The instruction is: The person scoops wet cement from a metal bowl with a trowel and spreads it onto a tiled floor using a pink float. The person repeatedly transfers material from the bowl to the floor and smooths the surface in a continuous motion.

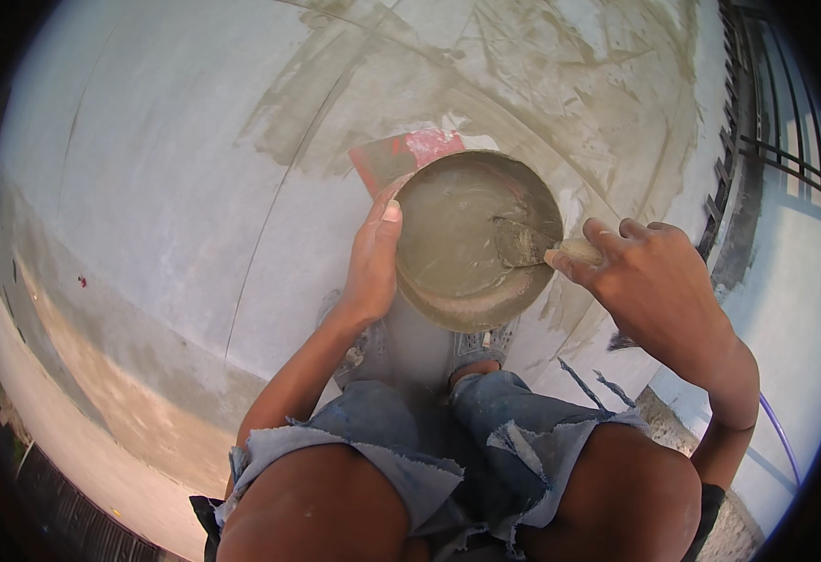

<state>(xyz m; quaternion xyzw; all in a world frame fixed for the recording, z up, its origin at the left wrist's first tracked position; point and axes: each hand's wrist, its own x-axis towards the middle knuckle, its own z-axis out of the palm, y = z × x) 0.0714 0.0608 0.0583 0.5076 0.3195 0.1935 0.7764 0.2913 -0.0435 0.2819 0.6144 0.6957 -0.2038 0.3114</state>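
Observation:
My left hand (pixel 373 258) grips the left side of a round bowl (pixel 479 316), thumb near the rim and fingers hidden behind it. The bowl holds a wet grey-green cement mix (pixel 443 229). Closed around a wooden handle, my right hand (pixel 659 290) holds a small trowel (pixel 521 245) whose blade rests in the mix at the bowl's right side. From behind the bowl's upper left edge sticks out a red flat piece (pixel 436 143), smeared with grey; whether my left fingers also touch it I cannot tell.
A pale concrete surface (pixel 167 178) spreads around, with grey-green smears (pixel 579 84) at upper right. Dark metal bars (pixel 785 164) stand at far right, above a purple hose (pixel 780 436). A dark bristly thing (pixel 622 342) lies under my right wrist. My feet are below the bowl.

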